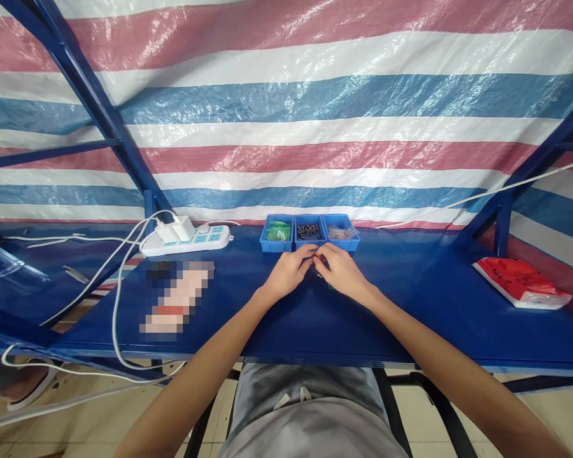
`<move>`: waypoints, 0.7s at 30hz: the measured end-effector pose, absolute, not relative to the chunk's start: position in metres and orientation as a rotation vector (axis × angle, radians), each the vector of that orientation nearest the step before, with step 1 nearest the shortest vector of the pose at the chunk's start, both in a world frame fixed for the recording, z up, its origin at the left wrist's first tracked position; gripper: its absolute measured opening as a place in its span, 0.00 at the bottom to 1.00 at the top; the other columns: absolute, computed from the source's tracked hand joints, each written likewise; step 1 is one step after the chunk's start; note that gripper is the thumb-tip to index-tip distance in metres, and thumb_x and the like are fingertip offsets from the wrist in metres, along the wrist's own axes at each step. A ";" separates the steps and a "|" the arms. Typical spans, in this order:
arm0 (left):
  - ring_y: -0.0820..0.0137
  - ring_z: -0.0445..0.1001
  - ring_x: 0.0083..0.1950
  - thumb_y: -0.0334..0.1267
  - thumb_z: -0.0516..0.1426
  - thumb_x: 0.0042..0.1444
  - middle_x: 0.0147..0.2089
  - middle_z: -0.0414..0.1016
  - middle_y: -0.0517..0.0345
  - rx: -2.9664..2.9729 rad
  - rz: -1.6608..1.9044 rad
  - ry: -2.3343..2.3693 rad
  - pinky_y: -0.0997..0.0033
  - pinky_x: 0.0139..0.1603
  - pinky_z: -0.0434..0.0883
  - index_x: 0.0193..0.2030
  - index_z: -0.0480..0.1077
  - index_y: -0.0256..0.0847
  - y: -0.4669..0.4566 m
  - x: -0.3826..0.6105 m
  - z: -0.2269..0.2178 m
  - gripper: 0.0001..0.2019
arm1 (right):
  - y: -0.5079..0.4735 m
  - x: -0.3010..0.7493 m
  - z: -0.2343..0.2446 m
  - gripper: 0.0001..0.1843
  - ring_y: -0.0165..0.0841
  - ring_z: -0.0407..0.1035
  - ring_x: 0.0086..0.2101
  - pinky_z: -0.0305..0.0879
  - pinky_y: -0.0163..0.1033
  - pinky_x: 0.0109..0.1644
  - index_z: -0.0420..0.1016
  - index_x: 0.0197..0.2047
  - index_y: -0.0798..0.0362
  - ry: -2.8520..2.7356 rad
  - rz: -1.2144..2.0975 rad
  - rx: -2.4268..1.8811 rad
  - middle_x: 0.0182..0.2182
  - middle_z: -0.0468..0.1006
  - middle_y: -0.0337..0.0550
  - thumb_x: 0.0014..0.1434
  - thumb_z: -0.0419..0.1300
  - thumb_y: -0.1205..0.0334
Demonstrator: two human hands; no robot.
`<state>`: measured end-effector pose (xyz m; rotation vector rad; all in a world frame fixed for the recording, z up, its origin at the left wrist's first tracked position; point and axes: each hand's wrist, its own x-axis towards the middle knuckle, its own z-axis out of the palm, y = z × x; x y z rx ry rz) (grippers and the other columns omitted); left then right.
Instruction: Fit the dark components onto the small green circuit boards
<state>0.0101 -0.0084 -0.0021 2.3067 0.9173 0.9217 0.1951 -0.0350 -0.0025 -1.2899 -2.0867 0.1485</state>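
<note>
My left hand (290, 270) and my right hand (340, 268) meet at the fingertips over the blue table, just in front of three small blue bins. Both are closed in a pinch, and whatever they hold is too small and hidden to name. A little green and whitish piece (332, 287) peeks out beneath my right hand. The left bin (267, 245) has green bagged items in it. Many small dark parts (308, 231) fill the middle bin. Inside the right bin (351, 244) lie clear or whitish small pieces.
Left of the bins sits a white power strip (214, 240) with plugged-in chargers and trailing white cables (119, 299). A blurred-out pinkish object (184, 296) lies nearer. A red packet (523, 280) rests at far right. Blue frame posts (107, 121) and a striped tarp stand behind.
</note>
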 end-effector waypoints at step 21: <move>0.65 0.79 0.56 0.30 0.54 0.62 0.52 0.81 0.58 2.178 1.066 0.904 0.66 0.56 0.76 0.60 0.68 0.46 -0.002 0.011 -0.010 0.19 | -0.032 0.196 -0.002 0.06 0.37 0.72 0.38 0.65 0.40 0.41 0.73 0.38 0.51 -2.004 0.132 -1.270 0.37 0.76 0.43 0.67 0.56 0.63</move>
